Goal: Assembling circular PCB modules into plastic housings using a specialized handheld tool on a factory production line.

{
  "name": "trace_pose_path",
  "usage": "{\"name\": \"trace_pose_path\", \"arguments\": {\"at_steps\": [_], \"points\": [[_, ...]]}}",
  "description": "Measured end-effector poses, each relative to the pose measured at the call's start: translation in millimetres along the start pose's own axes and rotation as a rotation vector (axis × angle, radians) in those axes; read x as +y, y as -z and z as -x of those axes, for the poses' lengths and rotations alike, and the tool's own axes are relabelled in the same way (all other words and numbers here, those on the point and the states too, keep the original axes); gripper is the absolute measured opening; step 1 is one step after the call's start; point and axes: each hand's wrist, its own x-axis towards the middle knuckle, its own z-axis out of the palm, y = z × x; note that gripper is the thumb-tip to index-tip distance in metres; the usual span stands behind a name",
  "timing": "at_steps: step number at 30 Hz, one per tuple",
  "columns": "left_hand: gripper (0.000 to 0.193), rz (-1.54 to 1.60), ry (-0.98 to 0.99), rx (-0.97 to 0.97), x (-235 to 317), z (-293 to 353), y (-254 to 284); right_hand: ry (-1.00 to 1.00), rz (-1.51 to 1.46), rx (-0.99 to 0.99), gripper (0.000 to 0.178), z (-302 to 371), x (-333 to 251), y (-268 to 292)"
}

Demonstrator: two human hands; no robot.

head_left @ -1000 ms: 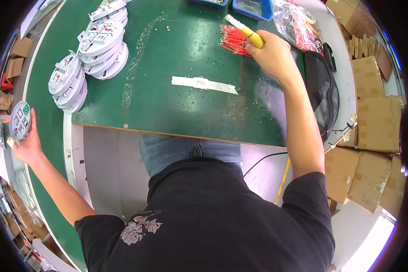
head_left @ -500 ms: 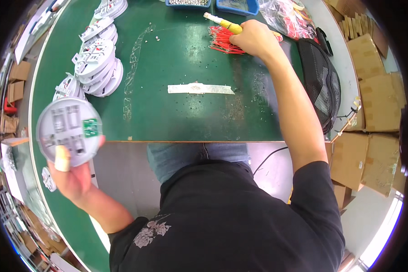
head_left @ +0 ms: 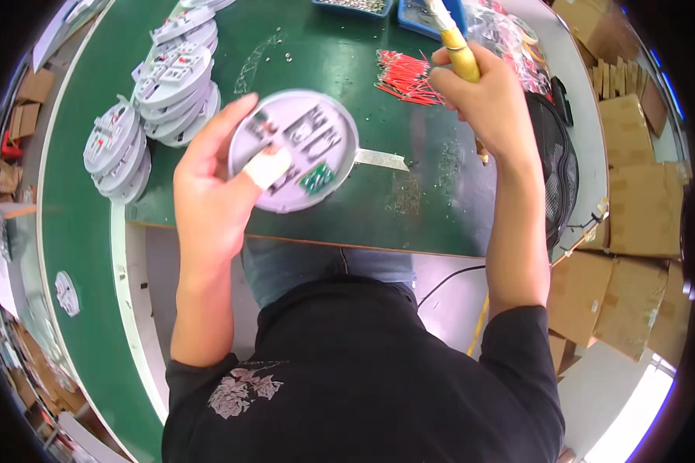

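My left hand (head_left: 212,193) grips a round white plastic housing (head_left: 328,143) by its left edge, raised over the table's front part. Its thumb, with a white wrapping around it, presses on the inner face. Inside the housing are dark metal parts and a small green circuit board (head_left: 317,179). At the right, my right hand (head_left: 490,96) is closed around a stick-shaped tool (head_left: 461,58) with a yellow handle and a white upper end; a brownish tip shows below the fist. The tool's exact kind is unclear. Beside that hand lies a pile of red wires (head_left: 408,76).
Stacks of similar white housings (head_left: 174,81) stand at the left, with a single small white part (head_left: 67,293) nearer. Blue trays (head_left: 409,23) hold small parts at the back. A black mesh bag (head_left: 560,170) lies at the right edge. A pale tape strip (head_left: 382,159) is on the green table (head_left: 432,208).
My left hand has carried the housing from the left side to over the table's middle, turning it. My right hand has drawn back from the red wires, tilting the tool more upright.
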Motion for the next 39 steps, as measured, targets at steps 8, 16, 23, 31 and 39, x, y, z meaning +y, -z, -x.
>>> {"name": "trace_pose_path", "arguments": {"at_steps": [8,16,23,31,39], "points": [[0.045,-0.105,-0.076,-0.043,4,-16,-25,0.052,-0.230,-0.255,0.013,49,-55,-11],[0.041,-0.267,-0.197,-0.098,9,-12,-36,0.081,-0.249,-0.336,0.014,49,-55,-16],[0.038,-0.276,-0.299,-0.127,19,-6,-36,-0.024,-0.307,-0.398,0.015,46,-63,-15],[0.039,-0.307,-0.289,-0.127,22,-8,-36,-0.056,-0.311,-0.407,0.015,45,-70,-12],[0.039,-0.276,-0.330,-0.131,13,-11,-31,-0.009,-0.192,-0.460,0.013,44,-72,-10]]}}
